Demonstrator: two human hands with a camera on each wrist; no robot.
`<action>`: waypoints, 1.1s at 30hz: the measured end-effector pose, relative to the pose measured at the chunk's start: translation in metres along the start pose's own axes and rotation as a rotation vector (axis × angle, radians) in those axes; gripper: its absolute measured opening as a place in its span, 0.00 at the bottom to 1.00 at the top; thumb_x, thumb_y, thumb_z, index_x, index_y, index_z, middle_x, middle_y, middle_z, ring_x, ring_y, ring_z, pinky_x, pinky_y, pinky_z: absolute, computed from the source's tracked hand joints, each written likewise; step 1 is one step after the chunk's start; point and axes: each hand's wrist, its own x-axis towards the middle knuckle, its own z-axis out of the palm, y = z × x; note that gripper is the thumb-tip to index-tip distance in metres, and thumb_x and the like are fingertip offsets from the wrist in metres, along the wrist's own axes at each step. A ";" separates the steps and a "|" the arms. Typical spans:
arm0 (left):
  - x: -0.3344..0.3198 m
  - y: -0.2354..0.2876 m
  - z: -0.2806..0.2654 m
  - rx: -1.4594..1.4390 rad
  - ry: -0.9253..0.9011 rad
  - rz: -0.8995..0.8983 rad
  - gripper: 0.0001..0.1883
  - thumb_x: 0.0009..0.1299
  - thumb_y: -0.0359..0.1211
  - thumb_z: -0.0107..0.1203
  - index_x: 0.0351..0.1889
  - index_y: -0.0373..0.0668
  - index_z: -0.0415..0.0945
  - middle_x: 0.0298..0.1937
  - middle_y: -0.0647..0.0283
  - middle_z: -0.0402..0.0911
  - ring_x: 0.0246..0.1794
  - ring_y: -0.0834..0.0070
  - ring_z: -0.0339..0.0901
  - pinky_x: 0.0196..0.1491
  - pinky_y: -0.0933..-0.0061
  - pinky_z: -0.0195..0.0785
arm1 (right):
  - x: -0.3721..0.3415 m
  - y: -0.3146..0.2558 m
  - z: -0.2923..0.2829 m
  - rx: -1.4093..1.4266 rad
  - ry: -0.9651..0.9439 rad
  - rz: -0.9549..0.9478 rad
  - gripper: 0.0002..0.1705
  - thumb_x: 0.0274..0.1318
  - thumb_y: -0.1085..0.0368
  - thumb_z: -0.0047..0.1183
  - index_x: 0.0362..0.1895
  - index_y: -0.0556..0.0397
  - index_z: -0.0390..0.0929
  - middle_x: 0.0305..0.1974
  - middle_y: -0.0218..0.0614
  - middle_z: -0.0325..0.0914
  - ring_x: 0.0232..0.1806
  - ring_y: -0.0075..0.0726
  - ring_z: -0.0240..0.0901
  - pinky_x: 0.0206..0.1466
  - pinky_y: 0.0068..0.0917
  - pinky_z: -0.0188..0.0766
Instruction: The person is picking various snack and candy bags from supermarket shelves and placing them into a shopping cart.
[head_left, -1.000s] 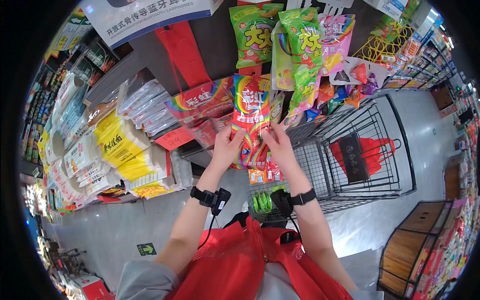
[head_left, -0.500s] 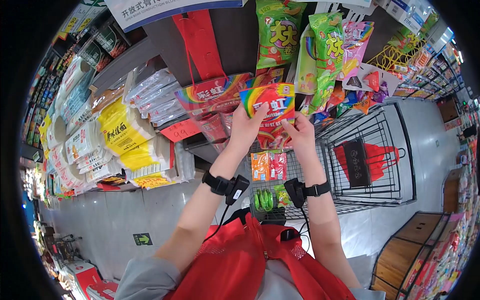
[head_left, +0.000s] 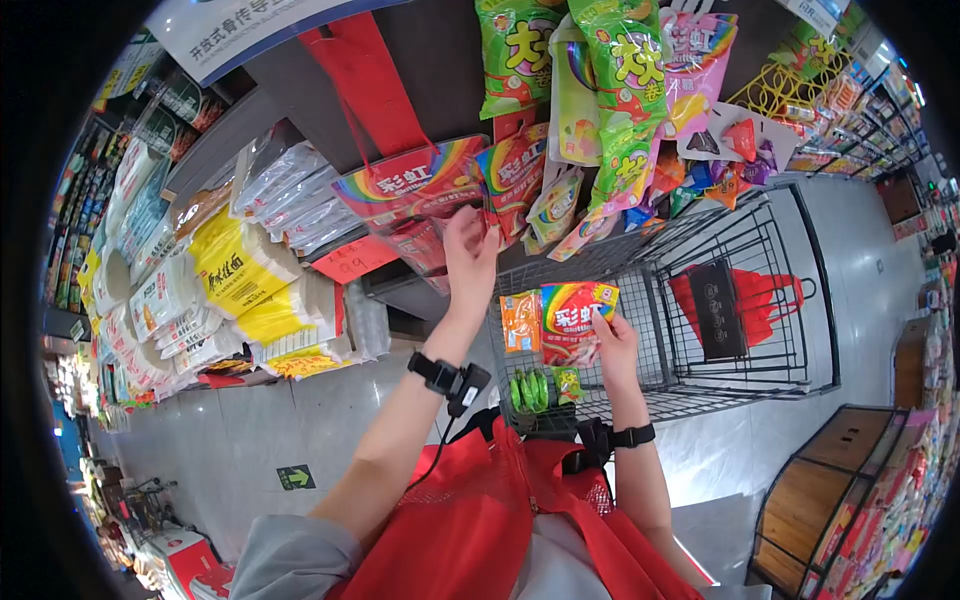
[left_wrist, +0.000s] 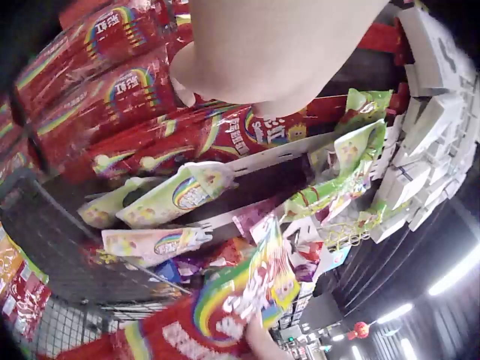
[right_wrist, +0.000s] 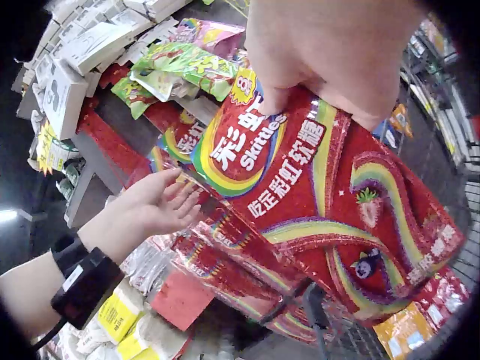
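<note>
My right hand (head_left: 618,352) pinches the upper right corner of a red Skittles bag (head_left: 569,322), which is over the shopping cart. The right wrist view shows this bag (right_wrist: 300,187) close up, its front readable. My left hand (head_left: 470,254) is up at the hanging display, near the red Skittles bags (head_left: 412,188). Its fingers are loosely bent with nothing held, as the left hand (right_wrist: 154,202) in the right wrist view also shows. Another red Skittles bag (head_left: 514,170) hangs just right of that hand.
Orange packets (head_left: 521,323) and green packets (head_left: 530,391) lie in the wire cart (head_left: 700,395). A red bag (head_left: 765,302) is at its far side. Green snack bags (head_left: 517,60) hang above. Stacked yellow noodle packs (head_left: 228,262) stand at left. Wooden-sided shelving (head_left: 818,478) is at lower right.
My left hand has let go of the Skittles bag and moved left and up beside the hanging bags. The right hand has carried the bag down over the cart.
</note>
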 end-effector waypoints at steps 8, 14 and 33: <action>0.029 0.020 0.021 -0.005 0.087 0.228 0.19 0.57 0.21 0.52 0.46 0.35 0.61 0.45 0.58 0.63 0.44 0.72 0.69 0.46 0.76 0.65 | -0.024 0.002 -0.013 0.025 0.098 0.031 0.09 0.55 0.67 0.46 0.37 0.58 0.74 0.33 0.27 0.74 0.33 0.15 0.66 0.39 0.15 0.61; 0.041 0.046 0.025 0.340 0.103 0.340 0.07 0.58 0.24 0.53 0.32 0.32 0.67 0.35 0.59 0.70 0.31 0.75 0.70 0.34 0.78 0.64 | -0.028 -0.005 -0.013 0.073 0.105 0.025 0.09 0.55 0.66 0.47 0.37 0.58 0.74 0.32 0.26 0.74 0.33 0.14 0.66 0.38 0.15 0.61; -0.037 0.047 -0.016 -0.444 -0.176 -0.307 0.06 0.69 0.31 0.41 0.37 0.39 0.66 0.36 0.68 0.72 0.35 0.86 0.67 0.39 0.83 0.61 | -0.028 -0.049 0.025 0.053 -0.248 -0.260 0.10 0.50 0.73 0.47 0.37 0.64 0.75 0.58 0.40 0.58 0.58 0.35 0.55 0.59 0.27 0.50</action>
